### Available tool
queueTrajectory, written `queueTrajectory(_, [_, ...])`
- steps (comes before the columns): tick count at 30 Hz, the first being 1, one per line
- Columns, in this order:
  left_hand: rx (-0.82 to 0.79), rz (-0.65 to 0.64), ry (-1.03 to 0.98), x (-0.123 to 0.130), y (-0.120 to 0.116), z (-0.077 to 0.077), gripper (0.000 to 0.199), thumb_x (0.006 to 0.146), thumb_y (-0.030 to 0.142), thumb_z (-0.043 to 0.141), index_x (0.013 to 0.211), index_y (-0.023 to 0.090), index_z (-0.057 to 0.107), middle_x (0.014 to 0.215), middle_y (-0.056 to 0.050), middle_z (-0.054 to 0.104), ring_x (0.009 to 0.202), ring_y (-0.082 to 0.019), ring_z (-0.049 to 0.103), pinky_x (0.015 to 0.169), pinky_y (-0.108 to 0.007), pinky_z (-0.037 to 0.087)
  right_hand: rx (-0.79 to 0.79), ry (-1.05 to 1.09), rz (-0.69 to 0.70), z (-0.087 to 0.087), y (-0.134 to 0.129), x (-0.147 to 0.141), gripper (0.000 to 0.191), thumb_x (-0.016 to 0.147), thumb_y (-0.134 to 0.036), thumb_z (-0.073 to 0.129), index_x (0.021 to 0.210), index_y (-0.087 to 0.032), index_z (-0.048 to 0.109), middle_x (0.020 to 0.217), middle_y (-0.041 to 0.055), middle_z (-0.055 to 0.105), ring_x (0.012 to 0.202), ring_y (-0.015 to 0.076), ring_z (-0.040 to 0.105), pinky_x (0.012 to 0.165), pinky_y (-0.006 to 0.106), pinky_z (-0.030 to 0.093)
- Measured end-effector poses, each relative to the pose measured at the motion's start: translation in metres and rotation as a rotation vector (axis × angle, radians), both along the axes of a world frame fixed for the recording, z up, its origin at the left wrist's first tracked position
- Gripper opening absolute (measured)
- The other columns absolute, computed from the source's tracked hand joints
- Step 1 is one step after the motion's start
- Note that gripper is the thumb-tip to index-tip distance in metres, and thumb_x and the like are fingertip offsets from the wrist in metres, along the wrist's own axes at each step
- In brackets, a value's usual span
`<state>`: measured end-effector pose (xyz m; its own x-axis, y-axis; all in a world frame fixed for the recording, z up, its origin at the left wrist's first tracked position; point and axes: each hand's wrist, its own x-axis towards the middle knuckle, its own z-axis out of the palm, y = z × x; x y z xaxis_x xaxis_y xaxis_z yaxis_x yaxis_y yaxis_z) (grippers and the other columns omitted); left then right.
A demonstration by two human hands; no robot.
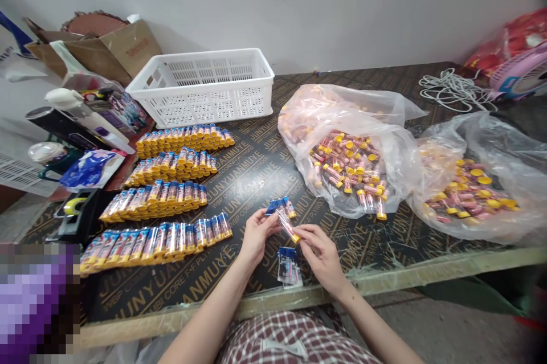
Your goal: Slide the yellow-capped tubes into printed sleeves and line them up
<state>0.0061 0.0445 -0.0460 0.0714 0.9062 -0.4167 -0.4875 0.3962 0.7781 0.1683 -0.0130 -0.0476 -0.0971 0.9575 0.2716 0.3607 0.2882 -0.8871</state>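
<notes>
A small clear tube with a yellow cap (289,226) is held slanting between my two hands, above the dark table. My left hand (258,233) pinches its upper end, where a blue-topped plastic sleeve seems to be around it. The fingers of my right hand (319,253) close on the yellow-capped lower end. Just beyond lie a few blue-topped tubes (289,207), partly hidden by my hold. A small stack of flat clear sleeves with blue tops (289,266) lies between my wrists, near the table's front edge.
Left of my hands are several stacked rows of sleeved tubes (171,238). A white plastic basket (252,99) stands behind them. Two clear bags (401,153) of yellow-capped tubes lie to the right. Bottles (81,116), a tape dispenser (81,216), a coiled cable (455,89) and a pink fan (519,76) sit farther out.
</notes>
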Motion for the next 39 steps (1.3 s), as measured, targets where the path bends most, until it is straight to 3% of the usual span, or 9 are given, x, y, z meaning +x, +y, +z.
queueTrajectory(3, [-0.013,-0.087,-0.024,0.001,-0.002,0.008,0.055,0.053,0.030,0.085,0.099,0.014,0.059,0.072,-0.003,0.071,0.060,-0.013,0.064,0.064,-0.026,0.053,0.031,-0.025,0.018,-0.003,0.006,0.002,0.040,0.085,-0.012,0.048,0.119,-0.029,0.059,0.100,0.0052,0.057,0.091,0.0190,0.060,0.081,0.035,0.052])
queueTrajectory(5, [-0.019,-0.160,-0.019,0.002,-0.004,0.013,0.050,0.057,0.033,0.083,0.096,0.011,0.061,0.072,-0.005,0.071,0.058,-0.013,0.064,0.062,-0.025,0.052,0.077,-0.062,0.003,-0.002,0.011,0.003,0.050,0.080,-0.010,0.052,0.126,-0.030,0.052,0.102,0.0051,0.055,0.091,0.0197,0.059,0.082,0.036,0.052])
queueTrajectory(8, [-0.001,-0.268,0.011,0.003,-0.007,0.020,0.039,0.061,0.039,0.079,0.081,0.008,0.066,0.066,-0.005,0.068,0.056,-0.012,0.062,0.060,-0.024,0.051,0.156,-0.096,0.017,0.002,0.017,0.005,0.071,0.072,-0.008,0.057,0.137,-0.031,0.037,0.124,0.0083,0.047,0.110,0.0248,0.052,0.093,0.043,0.048])
queueTrajectory(11, [0.001,-0.342,0.032,0.005,-0.012,0.024,0.039,0.059,0.039,0.081,0.078,0.008,0.068,0.065,-0.004,0.068,0.054,-0.012,0.060,0.059,-0.025,0.050,0.156,-0.045,0.148,0.005,0.021,0.006,0.083,0.069,-0.008,0.056,0.142,-0.031,0.026,0.146,0.0082,0.028,0.129,0.0284,0.039,0.100,0.045,0.044])
queueTrajectory(13, [-0.013,-0.367,0.031,0.006,-0.014,0.025,0.038,0.058,0.039,0.081,0.076,0.009,0.068,0.064,-0.003,0.067,0.053,-0.011,0.060,0.057,-0.024,0.050,0.120,-0.009,0.237,0.005,0.021,0.007,0.085,0.067,-0.007,0.054,0.143,-0.029,0.025,0.148,0.0077,0.027,0.133,0.0288,0.033,0.103,0.046,0.042])
queueTrajectory(18, [-0.035,-0.382,0.029,0.008,-0.018,0.026,0.035,0.057,0.039,0.081,0.069,0.010,0.066,0.058,-0.001,0.063,0.050,-0.010,0.057,0.053,-0.022,0.047,0.048,0.056,0.302,0.002,0.018,0.008,0.085,0.063,-0.006,0.053,0.142,-0.026,0.027,0.138,0.0089,0.042,0.126,0.0260,0.045,0.105,0.043,0.040])
queueTrajectory(39, [-0.049,-0.364,0.025,0.010,-0.023,0.023,0.036,0.059,0.040,0.080,0.071,0.010,0.064,0.060,-0.001,0.064,0.048,-0.009,0.056,0.051,-0.020,0.046,0.065,0.105,0.272,0.001,0.016,0.003,0.086,0.064,-0.007,0.052,0.143,-0.024,0.022,0.139,0.0106,0.044,0.126,0.0256,0.047,0.103,0.041,0.043])
